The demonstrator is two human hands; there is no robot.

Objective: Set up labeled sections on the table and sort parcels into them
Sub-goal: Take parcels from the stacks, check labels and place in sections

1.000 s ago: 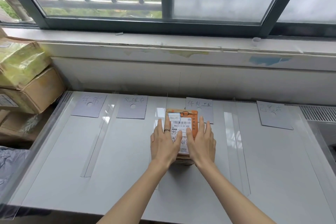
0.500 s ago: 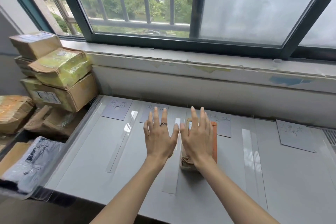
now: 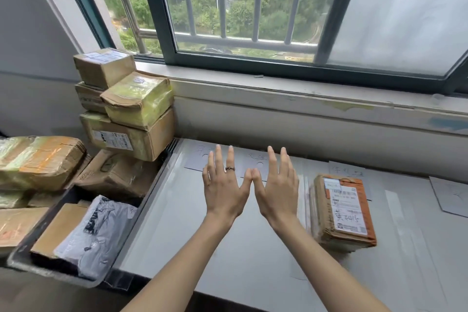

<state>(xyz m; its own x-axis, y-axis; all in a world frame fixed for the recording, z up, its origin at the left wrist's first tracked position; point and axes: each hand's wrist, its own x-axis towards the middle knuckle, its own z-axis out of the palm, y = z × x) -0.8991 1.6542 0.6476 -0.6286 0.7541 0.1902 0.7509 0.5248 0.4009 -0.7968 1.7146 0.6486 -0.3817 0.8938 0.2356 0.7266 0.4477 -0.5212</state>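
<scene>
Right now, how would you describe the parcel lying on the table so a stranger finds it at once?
Start at the grey table under the window. On its right part, right of both open hands, lies one flat brown cardboard parcel with an orange top and white shipping label. It alone lies on the table; the other parcels are piled off its left edge.

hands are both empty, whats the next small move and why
Probably reach the left hand left toward the grey poly bag in the pile beside the table. Both hands, left and right hand, hover open, the orange-taped parcel already lies below a label, and unsorted parcels remain there.
</scene>
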